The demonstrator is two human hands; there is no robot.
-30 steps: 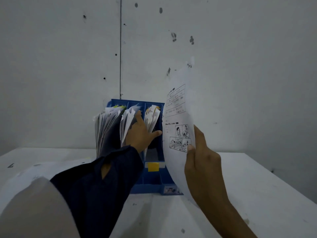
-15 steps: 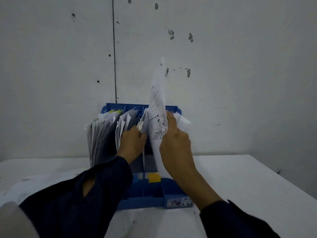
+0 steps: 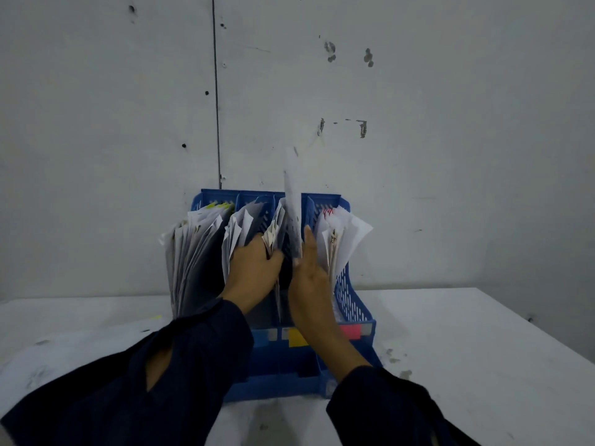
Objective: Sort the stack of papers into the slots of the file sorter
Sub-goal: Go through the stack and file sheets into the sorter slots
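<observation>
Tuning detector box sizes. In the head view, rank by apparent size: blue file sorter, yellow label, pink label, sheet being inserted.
1. blue file sorter
2. sheet being inserted, seen nearly edge-on
3. yellow label and pink label: look alike, both partly hidden by the right forearm

Open surface [image 3: 467,349] lies at three o'clock of my file sorter [image 3: 354,304]; loose papers [image 3: 64,352] crowd nine o'clock, the wall [image 3: 418,156] blocks twelve.

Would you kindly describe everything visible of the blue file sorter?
The blue file sorter looks like plastic, with perforated slotted walls and four upright slots, all holding fanned papers. It stands on the white table against the wall. Coloured labels, one yellow, one pink, mark its front ledge. The left hand and right hand reach into its middle slots, the right holding a sheet.
</observation>
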